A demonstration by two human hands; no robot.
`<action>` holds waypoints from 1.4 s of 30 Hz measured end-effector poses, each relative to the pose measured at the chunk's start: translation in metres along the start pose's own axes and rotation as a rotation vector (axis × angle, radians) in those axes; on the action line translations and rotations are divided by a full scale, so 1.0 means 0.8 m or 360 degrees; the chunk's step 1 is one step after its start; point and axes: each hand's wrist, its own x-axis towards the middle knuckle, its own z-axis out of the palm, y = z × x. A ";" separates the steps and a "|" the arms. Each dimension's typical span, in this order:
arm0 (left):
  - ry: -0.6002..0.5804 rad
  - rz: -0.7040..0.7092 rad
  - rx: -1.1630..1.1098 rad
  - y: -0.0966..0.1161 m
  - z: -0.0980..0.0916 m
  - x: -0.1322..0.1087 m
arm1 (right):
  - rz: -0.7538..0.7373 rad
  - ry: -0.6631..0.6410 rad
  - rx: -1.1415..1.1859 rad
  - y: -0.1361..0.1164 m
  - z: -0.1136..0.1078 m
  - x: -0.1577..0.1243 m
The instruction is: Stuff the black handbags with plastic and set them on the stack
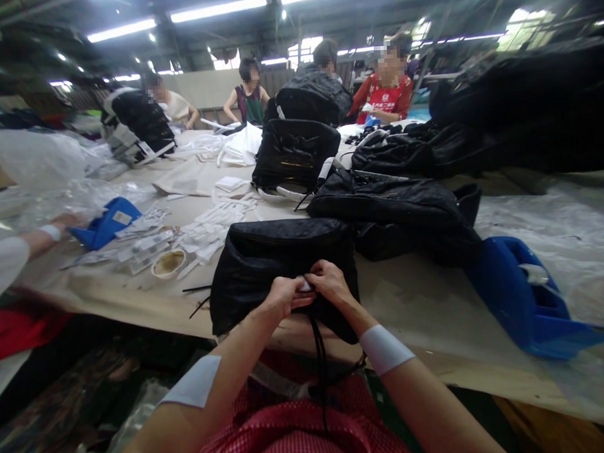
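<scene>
A black bag (277, 244) lies at the table's near edge, right in front of me, with dark cords hanging from its front. Both of my hands meet over its near side. My left hand (286, 296) is closed, with a small white piece (304, 285), perhaps paper or a tag, at its fingertips. Close against it, my right hand (330, 280) is closed in a pinch. What lies between the right fingertips is too small and hidden to name. White patches are stuck on both of my forearms.
More black bags (385, 199) are stacked behind and to the right. A blue tape dispenser (520, 297) stands at right, another blue dispenser (106, 223) at left beside a co-worker's hand (64, 223). White slips (202, 231) and a small round tub (168, 264) lie left. Several people work across the table.
</scene>
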 end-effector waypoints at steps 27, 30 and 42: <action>0.0218 0.0542 0.0354 -0.016 -0.008 0.009 | -0.1519 -0.0893 -0.0724 -0.040 -0.040 0.060; 0.0247 0.0615 0.0413 -0.018 -0.007 0.007 | -0.1537 -0.1064 -0.0632 -0.043 -0.039 0.076; 0.0353 0.0840 0.0717 -0.026 -0.012 0.009 | -0.1567 -0.1282 -0.0622 -0.044 -0.038 0.095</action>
